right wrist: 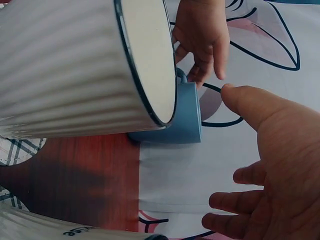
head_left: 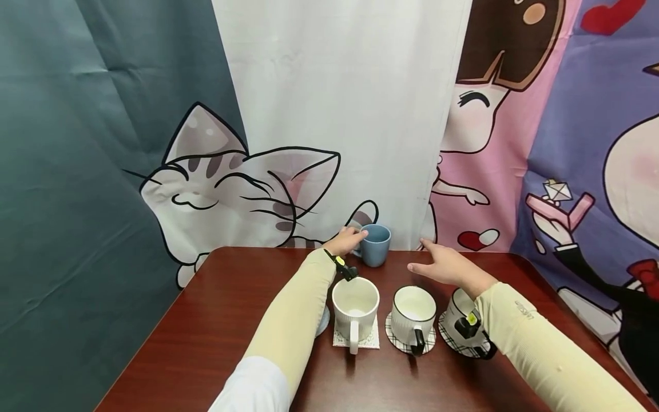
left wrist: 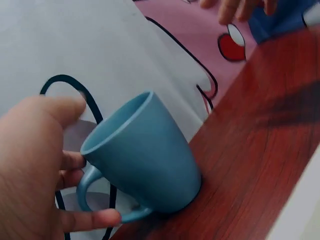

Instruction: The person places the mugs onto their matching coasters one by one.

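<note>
A blue mug (head_left: pixel 374 253) stands upright at the table's far edge, its handle toward my left hand (head_left: pixel 344 241). In the left wrist view, that hand's fingers lie loosely about the mug's handle (left wrist: pixel 86 192), and the thumb stands raised apart from the rim. Whether a fingertip touches the handle I cannot tell. My right hand (head_left: pixel 447 264) hovers to the right of the blue mug with fingers spread, touching nothing; the right wrist view shows its thumb (right wrist: pixel 250 106) held away from the other fingers.
Nearer me stand a white ribbed mug (head_left: pixel 355 306) on a square coaster (head_left: pixel 368 341), a black-rimmed mug (head_left: pixel 413 312) on a plaid coaster (head_left: pixel 393 341), and another black-rimmed mug (head_left: pixel 458 320) partly under my right forearm. A bluish coaster (head_left: pixel 323 321) shows beside my left forearm. A printed curtain (head_left: pixel 334 86) hangs behind.
</note>
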A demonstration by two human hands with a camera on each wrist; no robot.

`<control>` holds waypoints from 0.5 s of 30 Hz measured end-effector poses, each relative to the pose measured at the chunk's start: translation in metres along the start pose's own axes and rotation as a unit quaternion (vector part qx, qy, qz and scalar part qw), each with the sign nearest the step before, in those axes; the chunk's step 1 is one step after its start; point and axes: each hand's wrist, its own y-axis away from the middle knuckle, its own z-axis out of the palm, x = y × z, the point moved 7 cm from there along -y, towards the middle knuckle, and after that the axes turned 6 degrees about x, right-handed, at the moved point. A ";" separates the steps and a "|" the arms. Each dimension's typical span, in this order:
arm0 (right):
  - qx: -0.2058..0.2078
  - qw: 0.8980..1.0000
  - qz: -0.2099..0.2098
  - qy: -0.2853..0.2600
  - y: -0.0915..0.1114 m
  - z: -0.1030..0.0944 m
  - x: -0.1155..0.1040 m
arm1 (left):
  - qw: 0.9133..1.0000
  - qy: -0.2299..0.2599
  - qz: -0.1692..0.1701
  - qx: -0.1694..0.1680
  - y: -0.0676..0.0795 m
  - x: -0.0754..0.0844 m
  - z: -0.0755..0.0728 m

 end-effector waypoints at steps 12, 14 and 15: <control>0.011 1.000 -0.009 -0.002 0.000 0.002 -0.001 | 0.990 0.072 -0.095 -0.069 0.007 -0.016 0.010; 0.015 1.000 -0.012 -0.017 0.001 0.002 -0.003 | 0.980 0.128 -0.118 -0.092 0.008 -0.022 0.016; 0.017 0.999 -0.014 -0.024 0.001 0.002 -0.004 | 0.973 0.162 -0.130 -0.099 0.008 -0.025 0.018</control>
